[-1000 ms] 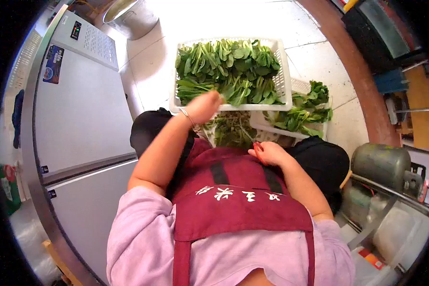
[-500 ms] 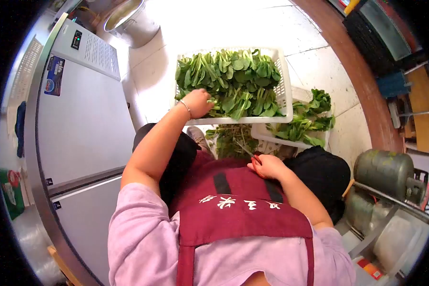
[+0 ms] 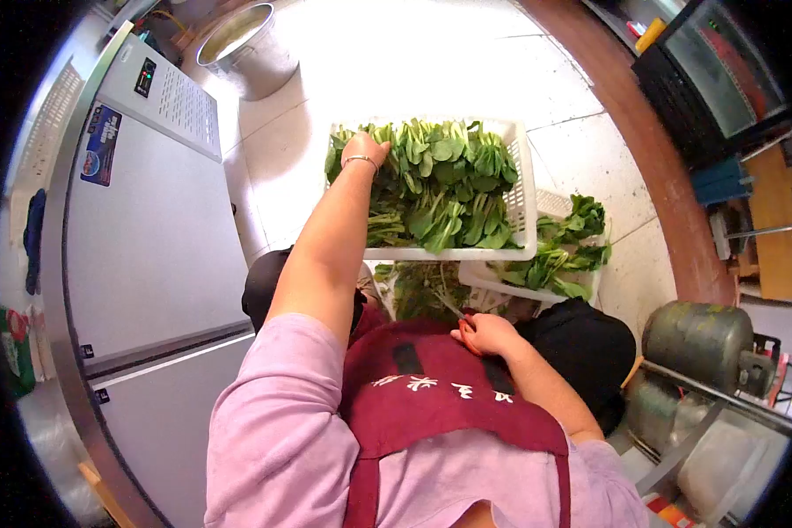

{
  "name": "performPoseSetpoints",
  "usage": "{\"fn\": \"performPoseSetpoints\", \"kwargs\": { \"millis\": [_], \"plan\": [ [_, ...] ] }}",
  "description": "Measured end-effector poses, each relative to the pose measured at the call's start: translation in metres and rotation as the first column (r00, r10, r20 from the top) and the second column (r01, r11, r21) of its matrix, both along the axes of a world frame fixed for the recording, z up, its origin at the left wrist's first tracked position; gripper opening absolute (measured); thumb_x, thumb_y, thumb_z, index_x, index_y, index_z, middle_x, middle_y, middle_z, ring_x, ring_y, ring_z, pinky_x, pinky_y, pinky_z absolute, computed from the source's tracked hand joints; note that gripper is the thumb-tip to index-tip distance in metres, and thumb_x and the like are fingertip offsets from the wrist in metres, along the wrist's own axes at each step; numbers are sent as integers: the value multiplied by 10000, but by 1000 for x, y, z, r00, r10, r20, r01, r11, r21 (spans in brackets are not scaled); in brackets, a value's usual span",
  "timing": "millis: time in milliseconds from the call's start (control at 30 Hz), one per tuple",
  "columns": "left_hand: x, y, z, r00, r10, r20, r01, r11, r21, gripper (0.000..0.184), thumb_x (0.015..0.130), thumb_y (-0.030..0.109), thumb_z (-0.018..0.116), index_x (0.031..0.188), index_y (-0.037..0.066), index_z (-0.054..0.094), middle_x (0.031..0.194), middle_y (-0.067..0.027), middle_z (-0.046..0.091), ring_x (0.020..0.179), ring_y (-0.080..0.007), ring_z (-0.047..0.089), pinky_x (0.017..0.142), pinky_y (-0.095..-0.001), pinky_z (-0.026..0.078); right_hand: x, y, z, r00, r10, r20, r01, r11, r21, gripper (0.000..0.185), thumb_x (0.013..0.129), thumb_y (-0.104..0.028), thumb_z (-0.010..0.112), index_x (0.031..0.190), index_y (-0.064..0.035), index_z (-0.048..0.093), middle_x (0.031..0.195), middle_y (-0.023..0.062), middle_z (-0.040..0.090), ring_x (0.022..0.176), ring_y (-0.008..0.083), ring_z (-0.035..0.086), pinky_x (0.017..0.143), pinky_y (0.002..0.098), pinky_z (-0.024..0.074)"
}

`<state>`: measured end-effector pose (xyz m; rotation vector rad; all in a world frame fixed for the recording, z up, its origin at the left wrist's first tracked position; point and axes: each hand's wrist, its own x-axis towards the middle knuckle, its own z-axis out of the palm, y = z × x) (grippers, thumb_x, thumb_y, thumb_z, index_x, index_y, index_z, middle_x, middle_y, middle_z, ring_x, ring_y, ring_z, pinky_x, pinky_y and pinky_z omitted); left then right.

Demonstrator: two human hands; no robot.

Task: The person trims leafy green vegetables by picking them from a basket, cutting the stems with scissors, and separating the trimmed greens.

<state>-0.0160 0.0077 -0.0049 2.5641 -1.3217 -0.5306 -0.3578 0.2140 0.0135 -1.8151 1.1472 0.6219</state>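
Observation:
A white basket [image 3: 526, 198] holds rows of leafy greens [image 3: 448, 158]. My left hand [image 3: 363, 150], with a bracelet on its wrist, reaches over the basket's far left part and touches the greens there; its fingers are bent down, and whether they grip any leaves is hidden. Close to the apron, my right hand [image 3: 486, 334] is closed round red-handled scissors [image 3: 453, 308], whose blades point up and left. Below the basket lies a heap of loose greens and stems [image 3: 418, 290]. More greens [image 3: 558, 260] sit in a second white basket [image 3: 492, 280] at the right.
A white refrigerator [image 3: 154, 229] stands at the left. At the upper left is a large metal pot [image 3: 259, 62] on the tiled floor [image 3: 396, 53]. Gas cylinders [image 3: 699, 346] and a metal rack [image 3: 721, 392] are at the lower right.
My left hand has moved from the near left part of the basket to its far left part. The view has shifted, so the baskets appear lower. My right hand still holds the scissors.

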Motion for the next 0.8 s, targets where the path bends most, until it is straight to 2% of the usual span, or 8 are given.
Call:
{"fn": "performPoseSetpoints", "kwargs": {
  "millis": [233,300,333,433,500,533,633,800],
  "plan": [
    [17,14,14,992,-26,-121,21,999,-42,385,720,327,619,899,-12,657,945,-202,651,879,-300,627,790,-366,484,1,-4,2,998,-25,65,25,1000,1,582,801,-577,516,861,-11,634,868,219,639,850,389,608,746,446,480],
    [21,26,19,941,52,-335,-144,956,-254,354,736,288,630,931,-8,636,890,-137,653,822,-229,612,743,-333,477,3,-5,4,997,-26,74,25,1000,3,581,801,-574,518,865,-8,634,865,217,639,852,388,607,746,444,480],
    [27,34,25,931,-29,-364,-103,936,-337,338,753,265,646,952,-6,618,874,-91,634,795,-183,583,711,-313,466,4,-6,5,997,-34,73,33,999,13,575,800,-570,520,866,-9,633,861,217,638,852,388,606,747,444,478],
    [48,49,33,798,-101,-595,-209,879,-429,301,794,202,579,986,-29,574,926,-106,653,831,-171,593,745,-276,463,2,-3,1,997,-43,62,42,999,9,555,803,-560,520,873,-21,633,852,215,637,846,387,604,747,444,473],
    [52,66,53,499,-272,-823,-344,809,-476,280,846,146,520,1053,-44,523,954,-123,647,825,-179,589,765,-275,461,3,-4,7,993,-55,105,53,998,23,544,806,-559,517,880,-34,635,868,219,634,847,389,602,748,443,472],
    [43,79,74,390,-341,-856,-406,770,-492,260,882,123,452,1080,-42,489,1000,-147,637,801,-181,582,770,-283,467,1,-3,-1,997,-29,75,27,999,31,534,812,-553,512,888,-39,633,883,221,632,858,389,598,753,442,471],
    [37,106,102,282,-339,-897,-472,765,-438,253,903,141,409,1058,-33,506,999,-166,626,894,-221,595,826,-325,464,0,1,-2,997,-41,62,41,999,0,544,810,-559,511,888,-34,629,887,222,629,867,386,596,758,440,468],
    [-1,152,106,353,-281,-893,-283,877,-388,262,947,287,421,906,43,506,757,-79,552,720,-191,573,694,-320,468,-1,8,-2,950,-179,254,196,980,-43,474,818,-482,573,859,-11,605,856,233,622,845,405,586,741,430,460]
  ]
}}
